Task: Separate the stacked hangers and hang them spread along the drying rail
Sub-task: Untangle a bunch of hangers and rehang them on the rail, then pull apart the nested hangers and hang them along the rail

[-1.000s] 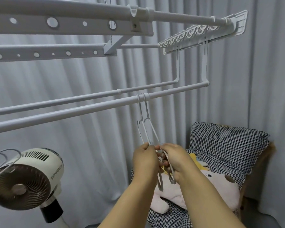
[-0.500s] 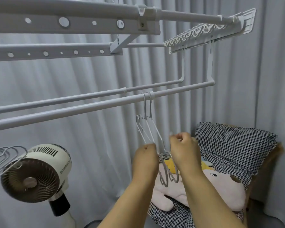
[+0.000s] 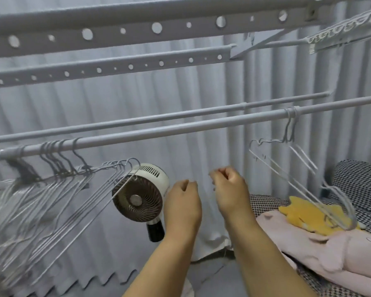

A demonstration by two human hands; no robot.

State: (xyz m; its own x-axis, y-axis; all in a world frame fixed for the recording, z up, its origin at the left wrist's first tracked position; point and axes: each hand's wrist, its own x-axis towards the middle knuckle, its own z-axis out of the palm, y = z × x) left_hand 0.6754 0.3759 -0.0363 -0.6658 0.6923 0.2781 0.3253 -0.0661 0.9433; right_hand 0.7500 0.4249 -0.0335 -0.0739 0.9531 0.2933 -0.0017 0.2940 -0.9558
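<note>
- Your left hand and right hand hang in mid-air between the two groups of hangers, fingers loosely curled, touching nothing.
- Your fingertips face away, so whether the right one pinches anything tiny you cannot tell.
- A bunch of hangers crowds the left of the front rail; its lower ends run off the frame and blur together.
- Two hangers hang close together at the right.
- The fan stands partly behind the bunch.
- A plush toy is cut off at the right.
</note>
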